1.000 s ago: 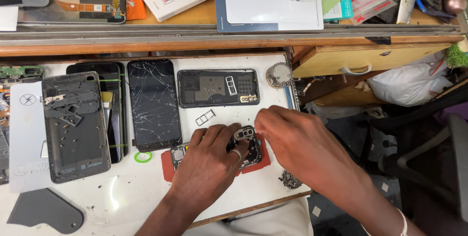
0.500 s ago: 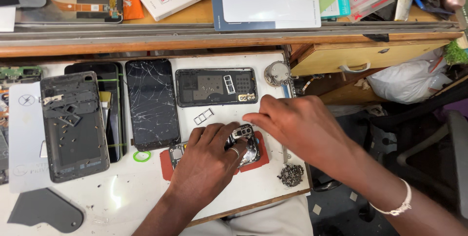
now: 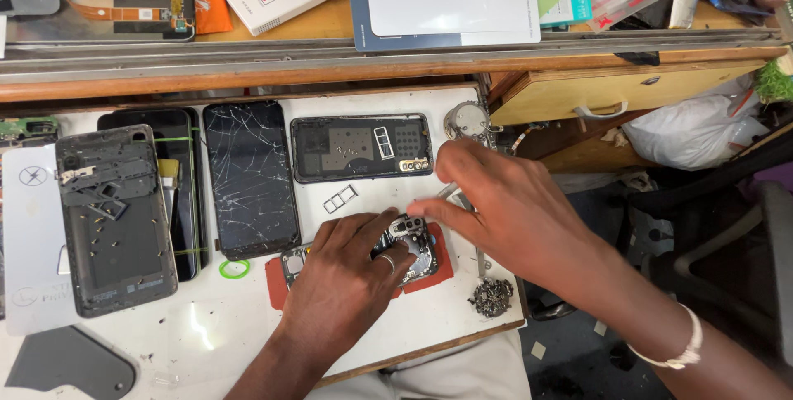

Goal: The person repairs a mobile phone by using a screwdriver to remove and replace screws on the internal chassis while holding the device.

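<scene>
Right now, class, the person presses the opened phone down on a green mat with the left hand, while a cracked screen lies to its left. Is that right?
Not quite: the mat is red, not green, as the head view shows. The rest holds: the left hand presses on the opened phone, and the cracked screen lies to its left.

Bare white desk is left open in front, while the left side is blocked by a cracked black phone screen and a grey phone frame.
</scene>
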